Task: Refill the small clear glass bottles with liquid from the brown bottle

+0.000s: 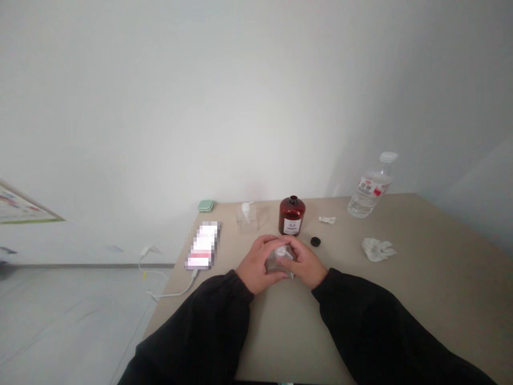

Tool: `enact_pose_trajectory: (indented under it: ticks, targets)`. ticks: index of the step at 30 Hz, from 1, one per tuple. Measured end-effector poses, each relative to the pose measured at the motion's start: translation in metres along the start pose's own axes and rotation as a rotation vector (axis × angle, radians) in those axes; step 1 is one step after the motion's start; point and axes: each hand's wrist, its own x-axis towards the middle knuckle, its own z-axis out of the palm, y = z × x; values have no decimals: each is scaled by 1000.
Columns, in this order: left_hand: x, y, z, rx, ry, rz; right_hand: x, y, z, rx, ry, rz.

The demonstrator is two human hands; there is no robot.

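On the beige table (360,251), we had the left grip (254,266) and right grip (305,262) clasped around a small clear bottle (279,263); behind it, the brown bottle (292,215) already stood uncapped, its black cap (315,241) lying nearby.

Beige worktop (280,331) bearing, from left: pixelated phone (202,246) with white cable (180,289); green compact case (206,206); clear container (246,218); amber bottle (292,216); black cap (315,241); white scrap (327,220); crumpled tissue (379,249); plastic water bottle (369,187).
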Motion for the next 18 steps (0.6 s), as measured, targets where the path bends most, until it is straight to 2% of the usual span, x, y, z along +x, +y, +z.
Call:
enact_pose_trajectory:
  ticks: [6, 12, 18]
  targets:
    - [0, -1, 0, -3, -3, 11, -2, -2, -3, 5, -28, -58]
    - [0, -3, 1, -11, 41, 43, -3, 1, -2, 33, -9, 31]
    - [1, -3, 2, -17, 47, 77, -1, -3, -2, -59, -12, -63]
